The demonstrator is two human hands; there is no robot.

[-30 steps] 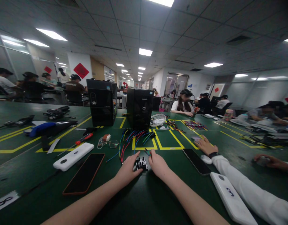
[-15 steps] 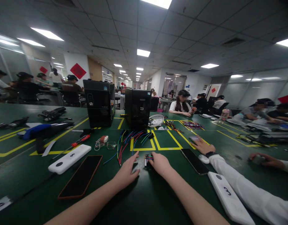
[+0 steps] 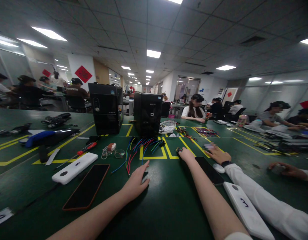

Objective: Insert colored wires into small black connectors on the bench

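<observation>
My left hand point(image 3: 136, 180) lies flat on the green table point(image 3: 164, 206) with its fingers stretched out, holding nothing. Just beyond its fingertips lies a bundle of coloured wires point(image 3: 140, 148). My right hand point(image 3: 186, 154) is stretched forward and to the right, fingers closed around a small dark connector piece point(image 3: 178, 150) inside a yellow-taped square point(image 3: 180, 147). A black phone point(image 3: 208, 170) lies just right of that arm.
Two black computer cases point(image 3: 107, 107) point(image 3: 146, 113) stand behind the wires. On the left lie a dark phone point(image 3: 87, 190), a white power bank point(image 3: 75, 167), a red-handled screwdriver point(image 3: 86, 148) and glasses point(image 3: 113, 153). A co-worker's white-sleeved arm point(image 3: 259, 196) and another power bank point(image 3: 246, 208) are on the right.
My right hand picked the small black connector up from the spot in front of me and carried it forward and right into the taped square. My left hand stayed put, flat on the table.
</observation>
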